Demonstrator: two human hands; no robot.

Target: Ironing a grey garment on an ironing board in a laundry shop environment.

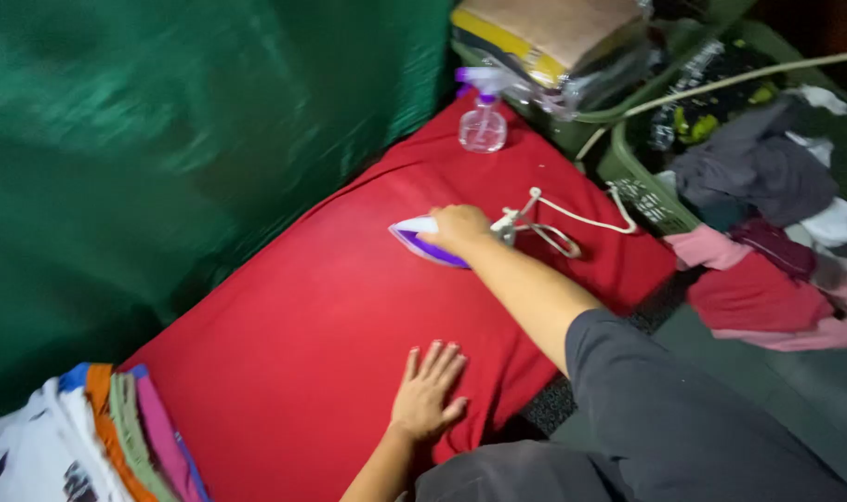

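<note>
While gripping the iron [421, 240], right hand [459, 228] wrapped over its handle, fingers closed around it. Iron white and purple, sole flat on red cloth [293, 344], near the far middle of that cloth, nose pointing left. White cord [572, 218] running off the iron's back end, looped on the cloth, then off toward the right. Left hand [426, 390] flat on the red cloth near the front edge, fingers spread wide, palm down, holding nothing. Well apart from the iron. Grey sleeve [646, 400] on the right arm, forearm bare.

Clear spray bottle [484, 121] with purple top upright at the far end of the cloth, beyond the iron, not touching it. Green fabric [163, 139] along the left side, blurred. Stack of folded clothes [98, 437] at bottom left: white, orange, green, pink, blue edges showing. Green basket [642, 191] to the right of the cloth, heaped with loose clothes [767, 177] in grey, white, pink and red, some spilling onto the floor. Wrapped packs [553, 42] stacked behind the spray bottle, top one tan with a yellow edge.
</note>
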